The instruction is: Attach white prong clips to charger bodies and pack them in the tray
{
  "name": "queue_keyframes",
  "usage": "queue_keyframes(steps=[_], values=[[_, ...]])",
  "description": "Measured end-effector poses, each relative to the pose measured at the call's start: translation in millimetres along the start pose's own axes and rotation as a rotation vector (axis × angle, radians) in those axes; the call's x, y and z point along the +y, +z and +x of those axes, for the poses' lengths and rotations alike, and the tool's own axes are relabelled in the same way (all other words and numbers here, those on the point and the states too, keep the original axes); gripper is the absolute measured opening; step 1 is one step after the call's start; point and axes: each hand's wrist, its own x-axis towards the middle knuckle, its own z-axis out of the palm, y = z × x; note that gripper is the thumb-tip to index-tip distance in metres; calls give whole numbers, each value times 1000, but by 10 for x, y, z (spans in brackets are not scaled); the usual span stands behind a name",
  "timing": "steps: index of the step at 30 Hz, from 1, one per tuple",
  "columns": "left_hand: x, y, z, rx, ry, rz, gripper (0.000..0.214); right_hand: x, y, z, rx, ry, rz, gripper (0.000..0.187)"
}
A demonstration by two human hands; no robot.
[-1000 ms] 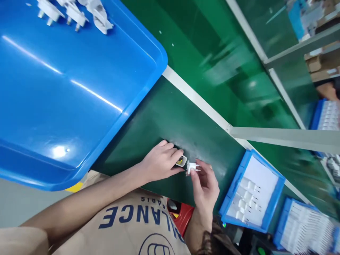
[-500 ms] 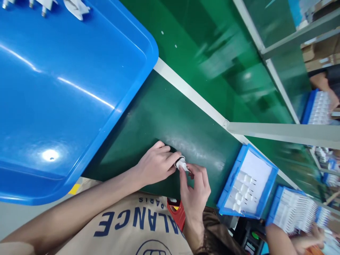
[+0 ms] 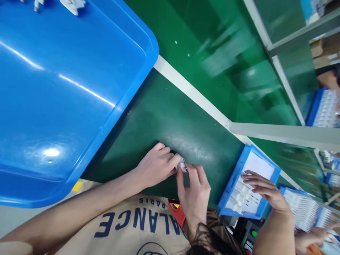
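A small white plug (image 3: 181,165) with metal pins is between my two hands, low over the green tabletop. My left hand (image 3: 158,163) is curled round its left end, thumb and fingers closed on it. From the right, my right hand (image 3: 195,184) pinches the pin end between thumb and fingertips. Much of the plug is covered by fingers. To the right stands a blue tray (image 3: 225,198) with a white lining and several white plugs (image 3: 243,194). Another person's hand (image 3: 268,189) reaches over that tray, fingers stretched out.
A large blue tray (image 3: 79,117) fills the left side, with several white pieces (image 3: 73,5) at its far end. A white metal frame bar (image 3: 281,134) runs toward the right. Beyond it, another blue tray (image 3: 302,207) holds rows of white parts.
The other person's hand has come in over the right-hand tray. My hands still hold the plug, which has turned slightly; my right fingers have shifted a little left.
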Motion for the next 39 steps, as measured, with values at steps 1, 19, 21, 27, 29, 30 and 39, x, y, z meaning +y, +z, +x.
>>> queue_keyframes(steps=[1,19,21,27,29,30,39], values=[[0,1,0,-2,0,-2,9,6,-18,23,-31,-8,-21,16],[-30,18,7,7,-1,-58,27,138,-235,152,-197,-215,-80,23],[-30,18,5,7,0,-58,27,139,-264,123,-170,-185,-41,19],[-21,13,2,2,1,-60,27,165,-227,111,-205,-213,-95,21],[-19,13,5,7,6,-57,29,177,-196,135,-209,-227,-125,23],[-19,13,6,10,9,-54,29,182,-188,148,-217,-233,-137,24],[-28,16,-3,3,10,-54,30,185,-251,177,-229,-265,-140,22]])
